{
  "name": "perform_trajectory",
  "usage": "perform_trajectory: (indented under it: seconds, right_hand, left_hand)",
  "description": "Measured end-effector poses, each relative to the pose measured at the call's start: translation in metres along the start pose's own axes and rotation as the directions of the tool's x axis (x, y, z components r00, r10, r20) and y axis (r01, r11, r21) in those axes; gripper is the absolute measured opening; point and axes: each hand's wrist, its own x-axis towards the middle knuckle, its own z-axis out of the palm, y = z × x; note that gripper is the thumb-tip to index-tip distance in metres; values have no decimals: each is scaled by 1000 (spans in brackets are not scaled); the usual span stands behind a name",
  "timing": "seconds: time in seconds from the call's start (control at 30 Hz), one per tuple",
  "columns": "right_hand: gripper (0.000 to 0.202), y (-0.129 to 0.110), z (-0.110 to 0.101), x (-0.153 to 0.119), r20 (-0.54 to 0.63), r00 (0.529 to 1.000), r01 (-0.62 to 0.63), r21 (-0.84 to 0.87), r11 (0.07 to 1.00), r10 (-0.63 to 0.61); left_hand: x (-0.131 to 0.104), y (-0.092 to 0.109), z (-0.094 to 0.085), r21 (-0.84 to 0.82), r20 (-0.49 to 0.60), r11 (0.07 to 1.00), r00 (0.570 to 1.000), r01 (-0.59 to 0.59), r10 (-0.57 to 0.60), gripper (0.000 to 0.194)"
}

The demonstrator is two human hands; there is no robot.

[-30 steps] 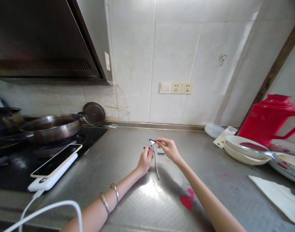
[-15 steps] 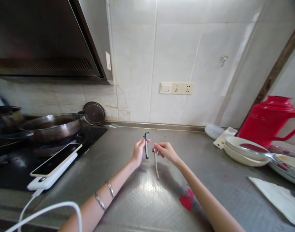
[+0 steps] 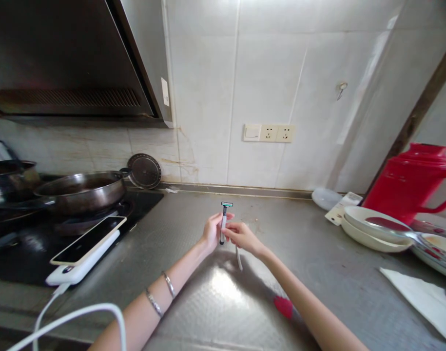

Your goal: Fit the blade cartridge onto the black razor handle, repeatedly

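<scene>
My left hand [image 3: 211, 232] is closed around a razor [image 3: 223, 223]. The razor stands upright with its green-and-black head at the top and a grey handle with a dark end below. My right hand [image 3: 242, 236] is pinched, its fingertips at the middle of the razor's handle; whether they touch it I cannot tell. A thin, pale, cord-like strip [image 3: 239, 259] hangs down from under my right hand, its upper part hidden by the fingers. On the metal counter [image 3: 193, 312] below, a red patch [image 3: 283, 307] is partly covered by my right forearm.
At left, a pan [image 3: 80, 195] sits on the black stove, and a phone [image 3: 89, 240] lies on a white power bank [image 3: 84, 265] with a cable. A red thermos [image 3: 409, 185], stacked dishes [image 3: 376, 239] and a white paper [image 3: 423, 302] occupy the right side.
My right hand has moved left with the pale strip, up to the razor's handle. In my left hand, the razor has turned so its head shows more broadly.
</scene>
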Motion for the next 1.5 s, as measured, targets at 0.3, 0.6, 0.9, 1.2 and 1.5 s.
perform_trajectory:
  seconds: [0.3,0.6,0.9,1.2,1.5]
  right_hand:
    - [35,22,-14,8,-202,977,-127,-339,932,60]
    - [29,23,-3,1,-341,926,-351,-613,708,164]
    - [38,15,7,1,-351,917,-394,-704,591,192]
    - [29,16,9,1,-333,925,-378,-758,532,184]
    - [38,15,-1,2,-371,924,-358,-747,560,95]
  left_hand:
    - [29,-8,-50,588,-283,806,916,-67,283,16]
    - [36,-23,-51,990,-90,126,963,60,253,42]
    - [45,-27,-49,991,-134,11,980,134,145,40]
    - [43,-24,-48,987,-162,35,977,158,138,34]
    - [46,-9,-61,963,132,192,953,-188,273,25]
